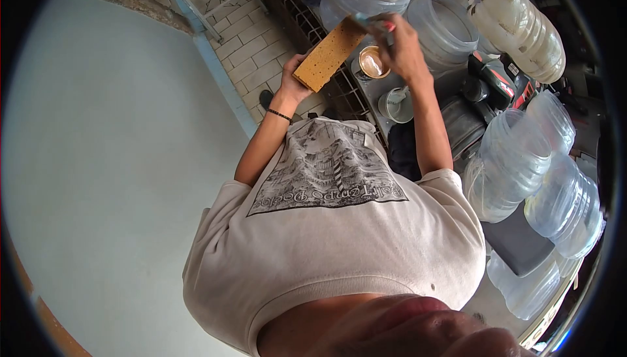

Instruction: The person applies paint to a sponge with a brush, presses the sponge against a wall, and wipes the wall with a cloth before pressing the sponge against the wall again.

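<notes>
My left hand [295, 82] grips the lower end of a mustard-yellow block [331, 54] with dark specks, its fingers wrapped round the edge and side. The block is held up at a slant in front of my shirt. At its upper end, my right hand [403, 47] is closed on a slim brush-like tool [373, 25], smeared by motion, with a red spot near the fingers. Just below that hand stands a cup [373, 63] with a brown rim and glossy contents. Beside my right wrist is a clear cup [396, 105] with a pale object leaning in it.
Cut clear plastic bottles [513, 161] crowd the right side, with large clear jugs [450, 30] behind the cups. A cloudy bottle [516, 27] lies at the upper right near a black-and-red power tool [491, 79]. A pale wall [124, 161] fills the left.
</notes>
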{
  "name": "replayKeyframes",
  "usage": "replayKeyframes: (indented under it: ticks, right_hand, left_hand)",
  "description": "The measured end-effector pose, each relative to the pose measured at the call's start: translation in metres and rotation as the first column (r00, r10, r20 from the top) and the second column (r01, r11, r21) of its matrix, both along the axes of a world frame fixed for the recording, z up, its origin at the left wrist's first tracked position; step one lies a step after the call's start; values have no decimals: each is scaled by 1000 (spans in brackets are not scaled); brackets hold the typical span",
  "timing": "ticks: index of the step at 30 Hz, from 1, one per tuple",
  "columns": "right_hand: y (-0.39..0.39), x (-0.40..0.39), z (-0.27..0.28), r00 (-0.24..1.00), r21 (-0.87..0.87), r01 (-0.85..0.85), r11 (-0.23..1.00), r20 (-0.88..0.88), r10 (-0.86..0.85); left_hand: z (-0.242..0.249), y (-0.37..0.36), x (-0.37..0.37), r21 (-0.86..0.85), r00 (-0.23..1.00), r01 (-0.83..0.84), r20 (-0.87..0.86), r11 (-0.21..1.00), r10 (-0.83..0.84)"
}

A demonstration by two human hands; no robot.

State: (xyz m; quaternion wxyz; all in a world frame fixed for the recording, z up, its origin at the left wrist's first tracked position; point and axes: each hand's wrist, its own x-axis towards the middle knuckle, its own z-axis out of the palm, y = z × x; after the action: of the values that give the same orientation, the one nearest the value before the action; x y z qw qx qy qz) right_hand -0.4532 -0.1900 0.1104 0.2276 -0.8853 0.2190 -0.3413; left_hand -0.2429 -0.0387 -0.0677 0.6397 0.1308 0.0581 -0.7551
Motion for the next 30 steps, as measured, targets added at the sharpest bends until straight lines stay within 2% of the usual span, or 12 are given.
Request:
replayKeyframes:
  ticks: [3,4,6,9,13,15,17,19,20,23,27,30]
  right_hand:
    - [35,9,-6,978,-80,-194,978,-99,186]
    - [48,14,-7,964,-72,-260,963,-76,255]
    - [71,19,-6,928,-37,-372,927,-40,371]
    - [88,16,12,917,36,-397,917,54,395]
    - [66,7,8,950,290,-283,914,216,226]
    - [44,10,-6,960,258,-228,939,221,172]
    - [21,6,-34,964,515,-183,837,262,49]
    - [5,0,-32,957,554,-183,812,290,18]
    - [-2,-5,-29,973,548,-133,826,232,3]
    - [-23,-13,-27,972,414,-46,909,227,-54]
    - [-45,-28,-23,971,144,106,984,198,-134]
    - [-36,-32,-22,982,-20,19,1000,187,-15]
  left_hand:
    - [8,-5,-6,44,996,-73,50,996,71]
    - [9,-6,-8,76,992,-107,72,991,101]
    - [13,-3,-10,15,991,-111,73,994,110]
    - [25,-3,-17,-19,982,-143,120,990,145]
    - [-3,-2,-15,33,990,-117,78,993,115]
    - [-9,1,-18,31,996,-86,14,996,85]
    - [-9,1,-22,21,995,-75,67,997,74]
    - [-17,-2,-26,-19,998,-57,35,998,58]
    - [-20,0,-28,-80,994,-73,-93,994,66]
    - [-10,2,-33,-51,999,-9,50,999,12]
    - [-10,5,-38,-65,998,-20,57,998,23]
    - [-8,9,-41,-78,997,-41,63,996,46]
